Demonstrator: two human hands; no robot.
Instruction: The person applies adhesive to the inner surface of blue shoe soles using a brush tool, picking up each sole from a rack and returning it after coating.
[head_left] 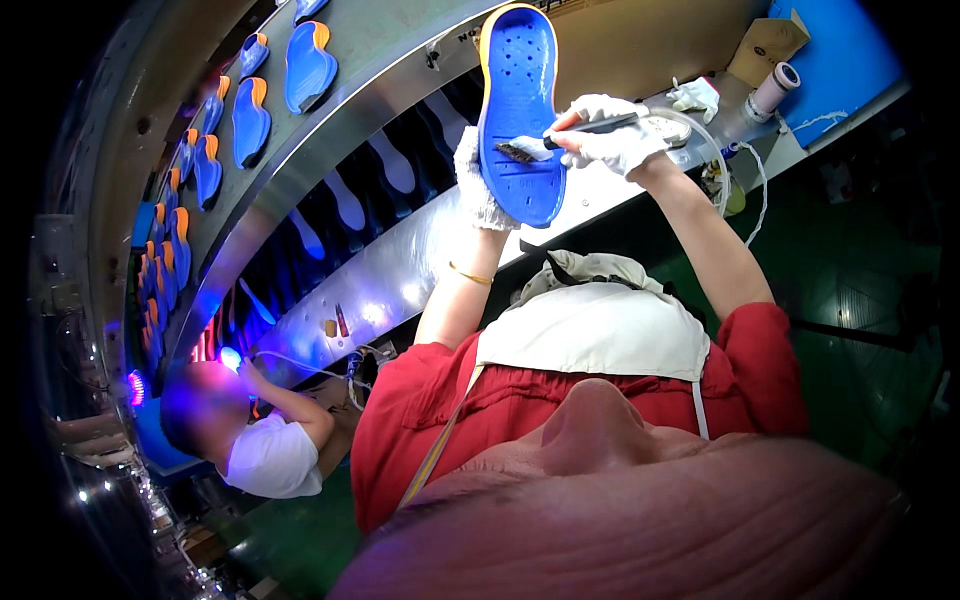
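A blue shoe sole (520, 85) with an orange edge at its far left side stands up in front of me, its inner face toward me. My left hand (480, 185), in a white knit glove, grips it by the lower left edge. In my gloved right hand (615, 145) is a brush (522, 150) with a dark handle, its bristles on the lower half of the sole. Bare fingertips show on the glove of that hand. A clear tube (715, 150) curves away from the handle's rear end, past my right wrist.
Several blue and orange soles (312, 65) lie along a grey conveyor (385, 35) at left. Below it, pale sole shapes (345, 200) line a dark shelf. A co-worker in white (275, 455) works lower left. At right are a pale roll (775, 88), cardboard (768, 50) and a blue bin (845, 75).
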